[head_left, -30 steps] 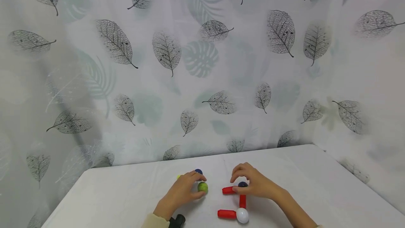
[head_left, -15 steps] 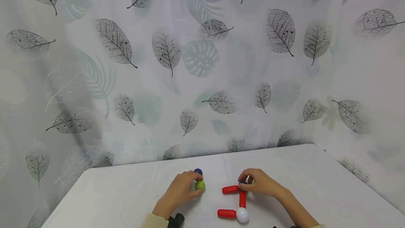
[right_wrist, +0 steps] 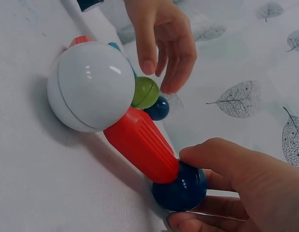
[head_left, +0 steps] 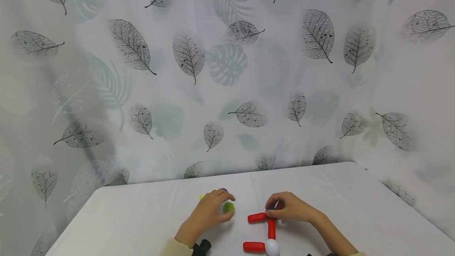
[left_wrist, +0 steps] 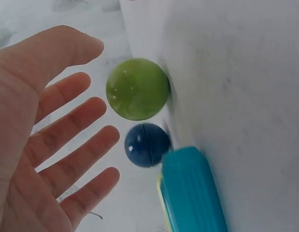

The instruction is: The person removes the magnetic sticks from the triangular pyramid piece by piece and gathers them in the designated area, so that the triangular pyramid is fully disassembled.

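My right hand (head_left: 293, 207) pinches a dark blue ball (right_wrist: 180, 193) between thumb and fingers, close over the white table. From that ball a red rod (right_wrist: 142, 145) runs to a larger white ball (right_wrist: 91, 87). In the head view a second red rod (head_left: 257, 218) points left from the dark blue ball, and a third red rod (head_left: 254, 247) points left from the white one. My left hand (left_wrist: 52, 130) is spread beside a green ball (left_wrist: 137, 89), its thumb and fingertips apart from it. Another blue ball (left_wrist: 147, 145) and a teal rod (left_wrist: 190, 188) lie beyond.
A white cloth covers the table (head_left: 142, 216). Behind it hangs a leaf-printed curtain (head_left: 227, 90). A bit of yellow (head_left: 202, 197) peeks out behind the left hand, and a black wrist camera (head_left: 201, 247) sits below the left sleeve.
My right hand has come down from hovering around the dark blue ball and now pinches it. The red rods and white ball have slid slightly toward me. The left fingers have spread away from the green ball.
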Motion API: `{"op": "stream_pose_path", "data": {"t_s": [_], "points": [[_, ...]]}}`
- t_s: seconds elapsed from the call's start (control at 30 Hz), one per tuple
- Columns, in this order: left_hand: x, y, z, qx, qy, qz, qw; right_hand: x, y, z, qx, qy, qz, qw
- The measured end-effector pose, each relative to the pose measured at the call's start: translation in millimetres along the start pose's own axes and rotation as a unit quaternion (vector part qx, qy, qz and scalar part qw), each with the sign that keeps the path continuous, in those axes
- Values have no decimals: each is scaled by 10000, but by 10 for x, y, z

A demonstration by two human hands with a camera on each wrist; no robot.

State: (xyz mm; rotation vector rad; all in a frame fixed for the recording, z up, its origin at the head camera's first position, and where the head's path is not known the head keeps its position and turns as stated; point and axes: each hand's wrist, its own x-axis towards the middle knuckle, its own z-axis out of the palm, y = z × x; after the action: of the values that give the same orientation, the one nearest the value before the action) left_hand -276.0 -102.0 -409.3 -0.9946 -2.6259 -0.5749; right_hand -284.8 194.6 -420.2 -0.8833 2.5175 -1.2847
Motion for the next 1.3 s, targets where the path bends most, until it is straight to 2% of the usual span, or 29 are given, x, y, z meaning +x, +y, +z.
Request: {"op": "stream_pose_path", "data": {"t_s": [0.1,0.17,0.4,0.53,0.7,0.97,1.3], "points": [[13,62,5,-62,36,194,9998,3,4,12,128,-78,-9,9999],[23,99,8,-110,-54,210,9997,6,11,25,226,-107,-25,9997],[36,137,32,215,-551,-102,9982,24,59,87,571,-194,-255,9979],[38,111,66,368,-694,-120,9968,27,71,104,650,-199,-289,9973],[27,52,87,543,-371,58,9978,32,84,114,585,-147,-245,9979],[-35,-28,69,898,122,-62,9959,26,98,126,647,-161,-198,9976],[-58,-76,20,918,255,-143,9953,9,86,126,721,-193,-344,9966]]}}
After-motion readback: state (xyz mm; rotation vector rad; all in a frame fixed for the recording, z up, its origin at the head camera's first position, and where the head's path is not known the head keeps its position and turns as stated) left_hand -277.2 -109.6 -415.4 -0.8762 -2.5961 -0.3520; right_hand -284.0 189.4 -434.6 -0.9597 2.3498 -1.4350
